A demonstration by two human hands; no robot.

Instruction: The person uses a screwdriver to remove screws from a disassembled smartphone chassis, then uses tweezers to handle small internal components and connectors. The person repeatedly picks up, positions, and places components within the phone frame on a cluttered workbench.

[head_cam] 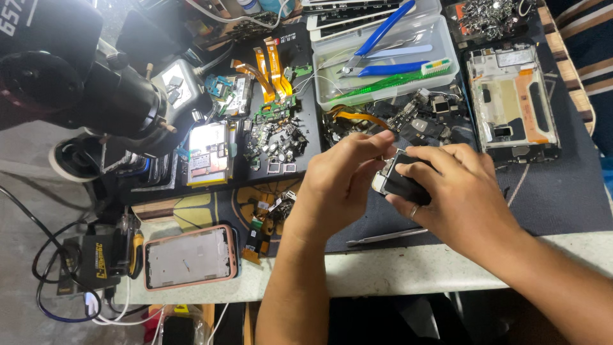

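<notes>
My right hand (456, 191) grips a small black phone part (402, 182) with a pale edge, held above the dark work mat (562, 198). My left hand (341, 182) pinches at the top of that part with thumb and forefinger, fingers closed; a thin tool may be between them, too small to tell. Metal tweezers (386, 237) lie on the mat just below both hands.
A microscope (83, 89) stands at the left. A pink-edged phone frame (189, 257) lies near the front edge. Loose boards and flex cables (268, 96) cover a black tray. A clear box (383, 57) holds blue-handled cutters. An opened phone frame (514, 102) lies at the right.
</notes>
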